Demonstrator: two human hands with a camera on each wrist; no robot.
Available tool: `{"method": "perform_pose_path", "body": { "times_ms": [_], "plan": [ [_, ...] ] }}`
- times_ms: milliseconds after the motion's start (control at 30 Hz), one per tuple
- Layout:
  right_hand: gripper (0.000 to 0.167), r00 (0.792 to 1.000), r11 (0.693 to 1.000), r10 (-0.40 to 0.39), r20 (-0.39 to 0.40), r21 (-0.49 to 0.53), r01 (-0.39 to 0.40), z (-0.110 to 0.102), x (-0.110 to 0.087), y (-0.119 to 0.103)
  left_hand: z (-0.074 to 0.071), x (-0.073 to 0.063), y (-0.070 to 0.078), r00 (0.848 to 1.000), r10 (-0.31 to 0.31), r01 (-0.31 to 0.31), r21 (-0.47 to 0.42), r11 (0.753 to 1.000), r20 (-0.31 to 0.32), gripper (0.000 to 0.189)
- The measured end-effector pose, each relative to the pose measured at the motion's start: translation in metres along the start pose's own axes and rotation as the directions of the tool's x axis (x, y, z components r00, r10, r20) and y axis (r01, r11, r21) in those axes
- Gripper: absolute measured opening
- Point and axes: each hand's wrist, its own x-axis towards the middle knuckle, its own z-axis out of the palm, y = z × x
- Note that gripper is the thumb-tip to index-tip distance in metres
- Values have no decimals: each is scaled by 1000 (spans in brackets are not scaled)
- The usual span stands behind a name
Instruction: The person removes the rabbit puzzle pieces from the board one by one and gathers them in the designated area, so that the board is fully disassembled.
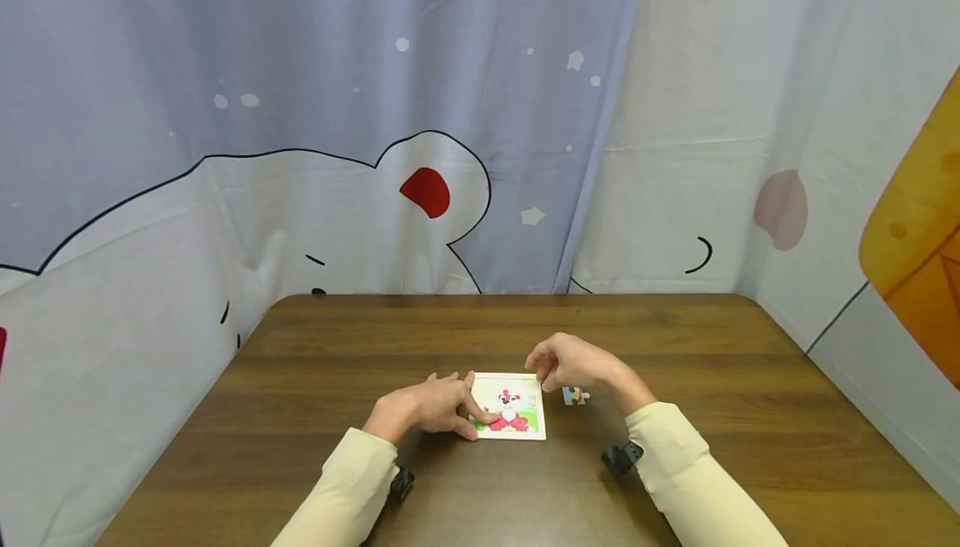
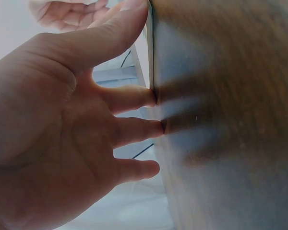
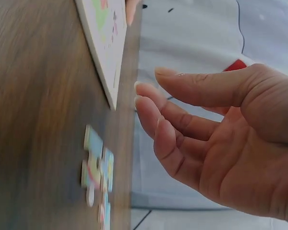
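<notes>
A square picture puzzle board [image 1: 525, 437] with a pale rim lies on the table, with a pink cartoon animal on its assembled part. My left hand [image 1: 438, 405] rests at its left side, the index finger touching the picture and the thumb by the near left corner. In the left wrist view the other fingers [image 2: 139, 127] are spread, fairly straight, against the table and board edge. Over the board's far right corner hovers my right hand [image 1: 573, 361]. Its fingers [image 3: 165, 143] are loosely bent, and nothing shows between them and the thumb.
Loose jigsaw pieces [image 1: 576, 396] lie just right of the board, under the right hand; the right wrist view shows several pieces [image 3: 95, 165] close together. The brown wooden table [image 1: 337, 338] reaches back to a printed curtain [image 1: 337, 222].
</notes>
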Motion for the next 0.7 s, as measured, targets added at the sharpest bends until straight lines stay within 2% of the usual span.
{"method": "perform_pose_path", "body": {
  "times_ms": [167, 333, 567, 700],
  "plan": [
    [31, 1000, 999, -8, 13, -32, 8, 11, 13, -10, 0, 0, 0, 1000, 2, -2, 14, 1000, 3, 39],
    [33, 999, 998, 4, 43, -60, -1, 20, 25, -18, -1, 0, 1, 1000, -2, 2, 25, 1000, 7, 39],
    [48, 997, 999, 50, 53, 6, -50, 30, 34, -21, -1, -1, 1, 1000, -3, 3, 25, 1000, 4, 39],
    [47, 997, 999, 40, 58, 1, -40, 33, 35, -21, -1, 0, 1, 1000, 6, -6, 43, 999, 2, 37]
  ]
}}
